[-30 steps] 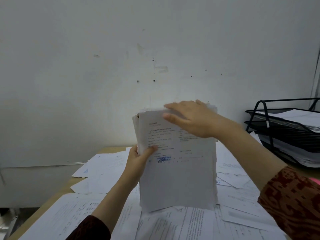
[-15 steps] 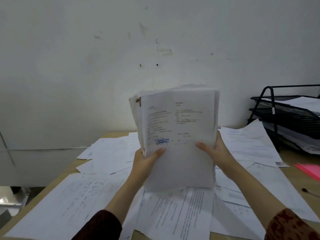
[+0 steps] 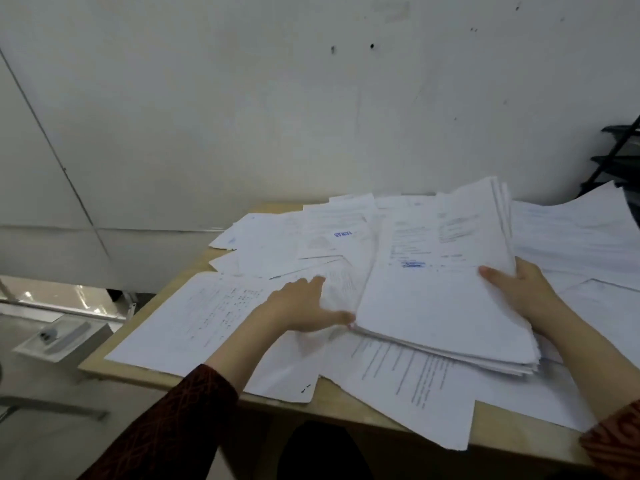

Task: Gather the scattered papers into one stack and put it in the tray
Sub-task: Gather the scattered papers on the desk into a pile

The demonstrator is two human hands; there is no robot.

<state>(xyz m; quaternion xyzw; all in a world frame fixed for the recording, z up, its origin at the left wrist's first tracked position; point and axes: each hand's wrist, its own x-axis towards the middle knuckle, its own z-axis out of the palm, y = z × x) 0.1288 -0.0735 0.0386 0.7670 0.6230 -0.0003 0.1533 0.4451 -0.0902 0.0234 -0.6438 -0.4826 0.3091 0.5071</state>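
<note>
Though stack [image 3: 446, 306] visible, tray [image 3: 620, 157] cut off.

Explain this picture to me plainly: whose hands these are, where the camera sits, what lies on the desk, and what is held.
There is no machine here: a person wears a camera on the head, looking down at their own hands. The right hand grips a thick stack of papers by its right edge, the stack resting low over the desk. The left hand reaches flat onto the loose sheets beside the stack. More sheets cover most of the desk. At the far right edge, part of a black tray shows.
</note>
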